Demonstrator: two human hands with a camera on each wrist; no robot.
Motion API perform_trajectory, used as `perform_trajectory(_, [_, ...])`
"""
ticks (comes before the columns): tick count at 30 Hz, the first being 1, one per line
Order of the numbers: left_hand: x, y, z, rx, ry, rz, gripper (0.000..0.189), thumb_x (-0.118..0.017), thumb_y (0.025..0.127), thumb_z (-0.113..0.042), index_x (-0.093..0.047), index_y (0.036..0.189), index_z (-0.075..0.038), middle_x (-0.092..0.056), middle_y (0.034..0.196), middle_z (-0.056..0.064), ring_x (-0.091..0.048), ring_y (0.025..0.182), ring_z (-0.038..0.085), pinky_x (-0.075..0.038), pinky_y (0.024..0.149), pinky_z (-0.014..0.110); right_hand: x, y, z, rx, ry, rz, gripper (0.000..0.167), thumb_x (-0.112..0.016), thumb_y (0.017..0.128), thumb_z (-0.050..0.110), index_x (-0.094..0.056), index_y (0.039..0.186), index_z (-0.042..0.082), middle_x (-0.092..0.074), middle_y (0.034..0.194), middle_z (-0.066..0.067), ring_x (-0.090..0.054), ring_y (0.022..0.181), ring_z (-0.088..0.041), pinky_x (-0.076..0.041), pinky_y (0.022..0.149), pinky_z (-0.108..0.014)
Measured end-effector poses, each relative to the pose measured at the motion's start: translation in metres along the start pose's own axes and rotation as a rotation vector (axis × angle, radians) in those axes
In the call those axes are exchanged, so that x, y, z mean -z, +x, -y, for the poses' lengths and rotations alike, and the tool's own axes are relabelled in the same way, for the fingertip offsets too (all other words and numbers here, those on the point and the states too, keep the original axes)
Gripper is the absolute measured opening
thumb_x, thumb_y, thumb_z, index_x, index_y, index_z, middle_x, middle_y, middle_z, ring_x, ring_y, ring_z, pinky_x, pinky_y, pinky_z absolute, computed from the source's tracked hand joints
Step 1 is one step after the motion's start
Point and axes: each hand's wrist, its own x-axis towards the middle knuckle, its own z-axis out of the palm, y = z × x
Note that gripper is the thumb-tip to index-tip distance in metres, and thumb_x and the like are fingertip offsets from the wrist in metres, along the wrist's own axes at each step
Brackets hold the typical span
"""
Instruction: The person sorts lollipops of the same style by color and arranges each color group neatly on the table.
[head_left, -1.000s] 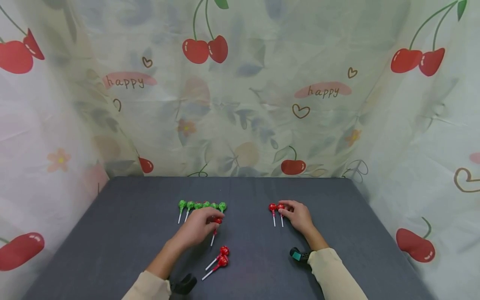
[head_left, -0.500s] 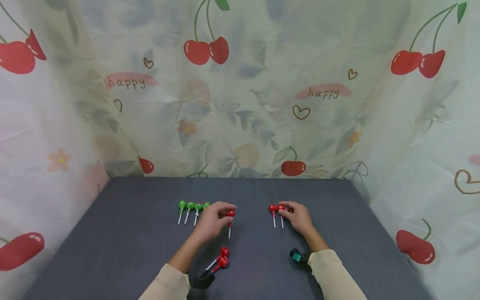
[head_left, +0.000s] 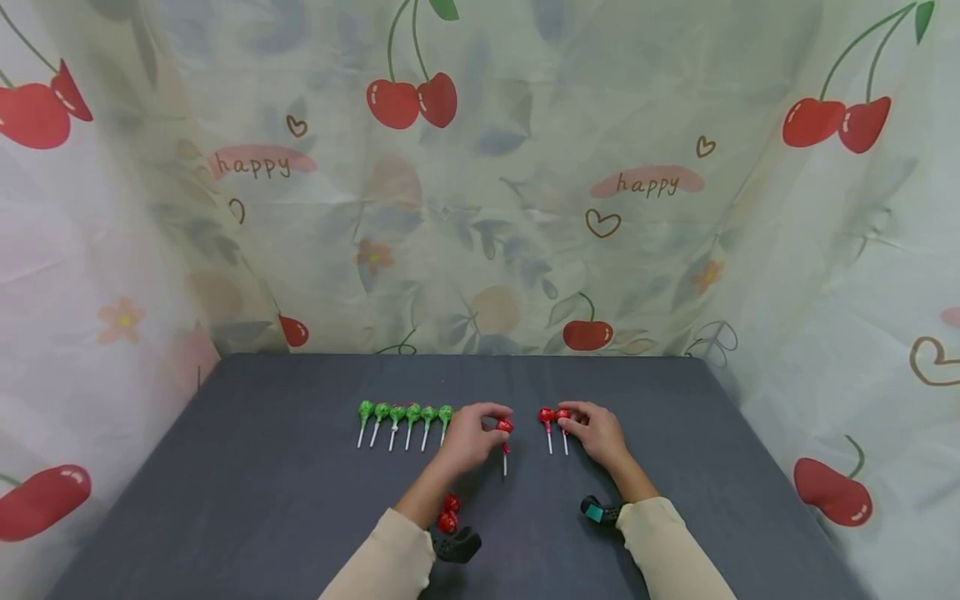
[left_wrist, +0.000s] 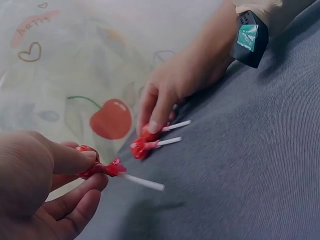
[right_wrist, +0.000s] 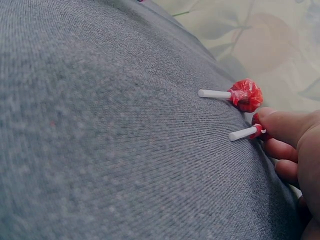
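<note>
My left hand (head_left: 472, 437) pinches a red lollipop (head_left: 505, 426) by its wrapped head, its white stick pointing down toward me; the left wrist view shows this lollipop (left_wrist: 89, 162) held above the cloth. My right hand (head_left: 596, 432) grips the head of another red lollipop (head_left: 564, 414) lying on the table. Just left of that one lies a second red lollipop (head_left: 547, 415), side by side with it; in the right wrist view its wrapped head (right_wrist: 246, 95) shows whole. Thumb and fingers of the right hand (right_wrist: 292, 135) partly hide the gripped head.
A row of several green lollipops (head_left: 396, 414) lies left of my left hand. Two more red lollipops (head_left: 448, 521) lie nearer me, their sticks hidden by my left forearm. The dark grey cloth-covered table (head_left: 247, 467) ends at a cherry-patterned curtain (head_left: 480, 250).
My left hand has carried its red lollipop rightward, from in front of the green row toward the red pair. My right hand has stayed at its lollipop.
</note>
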Motion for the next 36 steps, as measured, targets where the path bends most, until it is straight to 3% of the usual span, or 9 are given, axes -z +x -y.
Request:
perform_trajectory(8, [-0.024, 0.015, 0.007, 0.022, 0.040, -0.062, 0.025, -0.075, 0.083, -0.004, -0.073, 0.108, -0.007, -0.069, 0.096, 0.001, -0.060, 0.074, 0.011, -0.048, 0.065, 0.029, 0.000, 0.000, 0.000, 0.003, -0.003, -0.014, 0.028, -0.075, 0.086, 0.019, -0.073, 0.112, 0.010, -0.058, 0.079, 0.002, -0.051, 0.071, -0.016, -0.040, 0.064, -0.031])
perform_trajectory(14, [-0.034, 0.022, 0.013, 0.066, 0.089, -0.105, 0.020, -0.076, 0.082, -0.005, -0.075, 0.101, -0.010, -0.069, 0.094, -0.002, -0.060, 0.092, 0.022, -0.047, 0.082, 0.038, 0.000, 0.001, 0.001, 0.007, -0.001, -0.010, 0.028, -0.075, 0.086, 0.019, -0.073, 0.112, 0.010, -0.058, 0.079, 0.002, -0.051, 0.071, -0.016, -0.041, 0.065, -0.032])
perform_trajectory(17, [-0.037, 0.023, 0.013, 0.063, 0.119, -0.119, 0.017, -0.076, 0.082, -0.005, -0.075, 0.098, -0.011, -0.069, 0.092, -0.002, -0.060, 0.094, 0.024, -0.047, 0.085, 0.040, 0.001, 0.001, 0.001, 0.013, -0.002, -0.013, 0.027, -0.075, 0.086, 0.019, -0.073, 0.112, 0.010, -0.058, 0.079, 0.002, -0.051, 0.071, -0.016, -0.040, 0.065, -0.033])
perform_trajectory(25, [-0.046, 0.024, 0.014, 0.037, 0.188, -0.151, 0.013, -0.076, 0.081, -0.007, -0.074, 0.092, -0.012, -0.068, 0.087, -0.003, -0.063, 0.087, 0.019, -0.050, 0.079, 0.036, 0.000, 0.001, 0.001, 0.014, -0.010, -0.016, 0.027, -0.075, 0.086, 0.019, -0.073, 0.112, 0.010, -0.058, 0.078, 0.002, -0.050, 0.069, -0.015, -0.040, 0.064, -0.031])
perform_trajectory(30, [-0.050, 0.023, 0.017, 0.037, 0.215, -0.156, 0.019, -0.077, 0.082, -0.009, -0.074, 0.100, -0.014, -0.069, 0.090, -0.004, -0.063, 0.085, 0.015, -0.050, 0.078, 0.034, 0.000, 0.000, 0.001, -0.003, -0.007, -0.007, 0.027, -0.075, 0.086, 0.019, -0.073, 0.112, 0.010, -0.057, 0.078, 0.002, -0.050, 0.070, -0.015, -0.041, 0.064, -0.031])
perform_trajectory(36, [-0.047, 0.019, 0.019, -0.017, 0.260, -0.088, 0.034, -0.081, 0.078, -0.011, -0.072, 0.111, -0.011, -0.064, 0.092, 0.000, -0.057, 0.072, 0.010, -0.048, 0.068, 0.028, 0.000, 0.000, 0.001, 0.009, -0.002, -0.014, 0.027, -0.076, 0.086, 0.018, -0.073, 0.111, 0.009, -0.057, 0.078, 0.002, -0.050, 0.070, -0.015, -0.040, 0.064, -0.032])
